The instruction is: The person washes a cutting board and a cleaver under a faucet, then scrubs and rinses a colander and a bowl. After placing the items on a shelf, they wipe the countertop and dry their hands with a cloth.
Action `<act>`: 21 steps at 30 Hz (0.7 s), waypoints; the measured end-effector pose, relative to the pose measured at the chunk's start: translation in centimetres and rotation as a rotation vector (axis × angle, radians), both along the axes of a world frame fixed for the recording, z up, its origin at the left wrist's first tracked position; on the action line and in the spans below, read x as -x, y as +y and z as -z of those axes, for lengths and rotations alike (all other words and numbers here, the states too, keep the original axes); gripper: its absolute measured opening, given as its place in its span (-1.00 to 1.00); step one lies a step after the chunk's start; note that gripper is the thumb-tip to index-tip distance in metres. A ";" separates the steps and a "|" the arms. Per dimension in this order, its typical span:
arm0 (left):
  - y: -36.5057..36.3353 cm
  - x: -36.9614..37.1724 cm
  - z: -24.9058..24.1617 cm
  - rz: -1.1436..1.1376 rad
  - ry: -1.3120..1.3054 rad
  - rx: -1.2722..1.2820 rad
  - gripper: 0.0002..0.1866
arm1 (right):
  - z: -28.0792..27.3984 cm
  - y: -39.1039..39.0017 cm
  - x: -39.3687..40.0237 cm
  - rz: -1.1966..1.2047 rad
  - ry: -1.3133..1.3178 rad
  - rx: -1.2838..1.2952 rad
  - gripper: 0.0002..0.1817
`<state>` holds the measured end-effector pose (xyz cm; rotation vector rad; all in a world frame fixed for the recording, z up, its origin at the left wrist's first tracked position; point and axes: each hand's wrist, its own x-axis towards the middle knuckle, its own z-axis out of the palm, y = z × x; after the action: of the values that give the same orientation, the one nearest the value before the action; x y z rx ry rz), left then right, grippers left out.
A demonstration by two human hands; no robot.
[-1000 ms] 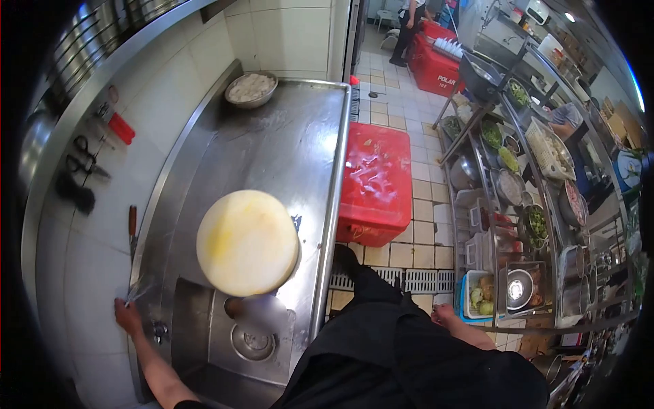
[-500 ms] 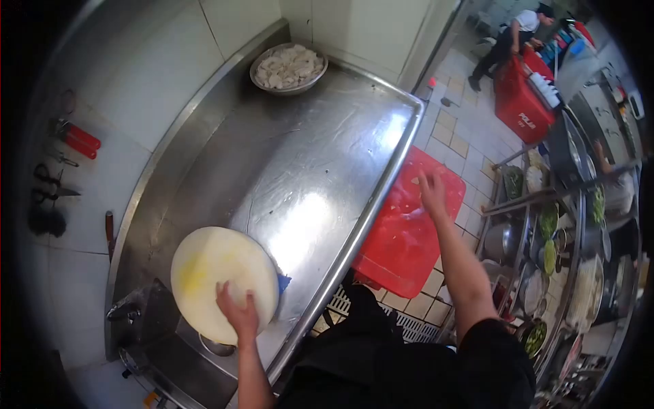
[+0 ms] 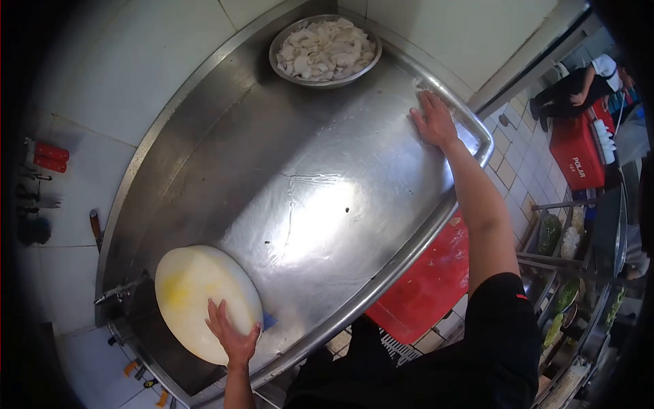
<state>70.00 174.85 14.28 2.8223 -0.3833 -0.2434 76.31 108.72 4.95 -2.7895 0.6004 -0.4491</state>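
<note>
My left hand rests flat, fingers apart, on a round white cutting board with a yellow stain. A bit of blue cloth peeks out from under the board's right edge. At the far right end of the steel counter, my right hand lies with its fingers spread on or just over the wet metal near the rim; nothing shows in it. Beyond it, at the back corner, stands a metal bowl full of pale, sliced pieces.
A red plastic lid or box top sits below the counter's front edge. Scissors and red-handled tools hang on the left wall. A faucet is by the sink. Shelves with vegetables and a person beside a red cooler are at right.
My right hand has moved from above the red lid onto the counter's far right end. My left hand stays on the cutting board. The view has shifted toward the counter.
</note>
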 end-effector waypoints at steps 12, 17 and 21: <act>0.4 -0.1 0.4 -0.002 -0.018 -0.005 -0.03 | 0.3 3.9 -10.2 -0.173 -0.270 -0.115 -0.54; 0.5 -0.1 0.5 0.001 -0.040 -0.002 -0.05 | 0.7 5.6 -14.1 -0.261 0.097 0.112 -0.43; 0.6 -0.2 0.7 0.008 -0.053 0.024 -0.06 | 0.2 10.9 -7.1 -0.661 -0.013 -0.037 -0.45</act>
<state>70.18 175.43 13.61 2.8083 -0.4060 -0.1653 83.45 119.61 4.70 -2.7277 -0.3197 -0.3023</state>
